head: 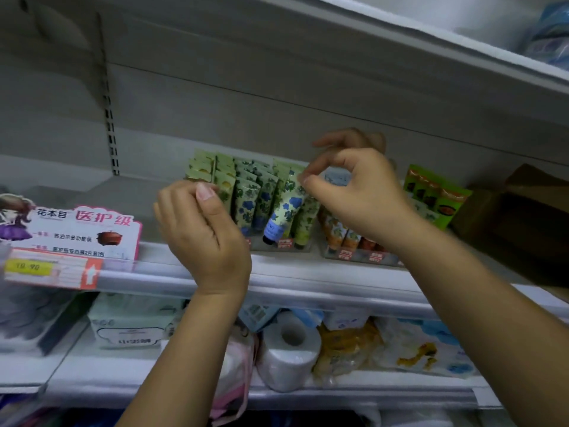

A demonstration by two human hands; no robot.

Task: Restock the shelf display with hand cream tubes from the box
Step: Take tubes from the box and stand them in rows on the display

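Nearest me, on the lower shelf, a soft white toilet roll (289, 349) stands on end among crinkly plastic packs. Both my bare forearms rise past it to the glossy white shelf edge (308, 282), where a pink-rimmed card sign (70, 232) hangs at the left.

My left hand (203, 235) is held upright with its back to me, fingers curled in and thumb laid across their tops, right at the left end of the hand cream tubes (246, 195). The fingertips are hidden, so I cannot tell whether it grips anything.

My right hand (360, 195) reaches in from the right with the wrist bent. Thumb and forefinger pinch the flat crimped top of one tube (288, 208), a smooth pale green one printed with blue flowers and tipped with a dark blue cap. It leans to the right, cap down, in the front row of the display.

The other tubes stand packed in tight rows, caps down, in clear plastic trays (354, 257) with small red labels; orange-printed tubes (338, 235) fill the tray to the right. Beyond them a shiny green packet (434, 192) leans, and a dull brown cardboard box (523, 217) sits at the far right of the shelf. Behind everything is a flat grey back panel (277, 87).
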